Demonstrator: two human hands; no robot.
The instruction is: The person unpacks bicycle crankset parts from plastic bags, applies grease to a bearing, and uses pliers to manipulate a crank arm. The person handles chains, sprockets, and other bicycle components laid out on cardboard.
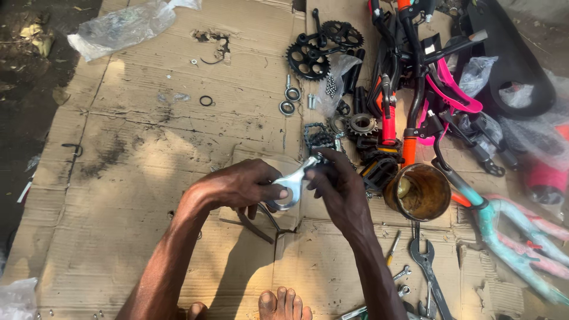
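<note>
- The flattened cardboard sheet (148,148) lies on the ground and carries everything; its left half is mostly bare, with a small black ring (205,101) there, well apart from the hands
- A heap of bicycle parts (415,77) in black, orange and pink crowds the far right corner of the cardboard; a pale teal and pink frame piece (515,237) lies along the right edge
- Two black chainrings (308,59) rest near the far edge, just left of the heap
- A brown, grease-stained tin (419,191) stands just right of the hands; a wrench (428,269) lies near the near edge below it
- The left hand (243,185) has its fingers closed on the lower end of a silver metal bracket (293,185), thumb pressed on its face; the bracket sits at the middle of the cardboard, held above it
- The right hand (338,186) has its fingers pinched on the bracket's upper end
- Bare toes (284,302) show at the near edge
</note>
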